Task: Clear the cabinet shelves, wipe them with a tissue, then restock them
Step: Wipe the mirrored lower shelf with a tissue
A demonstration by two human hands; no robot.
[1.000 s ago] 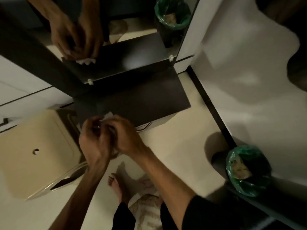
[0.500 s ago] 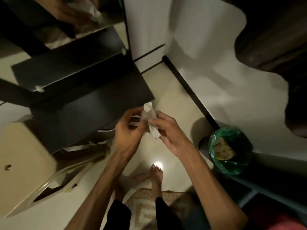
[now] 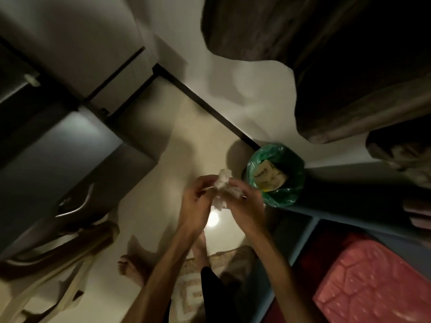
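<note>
A crumpled white tissue (image 3: 223, 186) sits between both hands over the floor, just left of the bin. My left hand (image 3: 195, 206) grips its left side with curled fingers. My right hand (image 3: 245, 206) pinches its right side. The dark cabinet shelf (image 3: 63, 145) juts out at the left, away from both hands. Its shelf surface shows nothing on it from here.
A small bin lined with a green bag (image 3: 276, 174) stands right of my hands, with paper inside. A red patterned mat (image 3: 373, 283) lies at lower right. A beige cloth bag (image 3: 53, 271) lies on the floor at lower left. My bare feet (image 3: 133, 268) are below.
The view has swung right, away from the cabinet shelf toward the bin. Both hands carried the tissue rightward and bunched it up tighter; they now sit close beside the green-lined bin.
</note>
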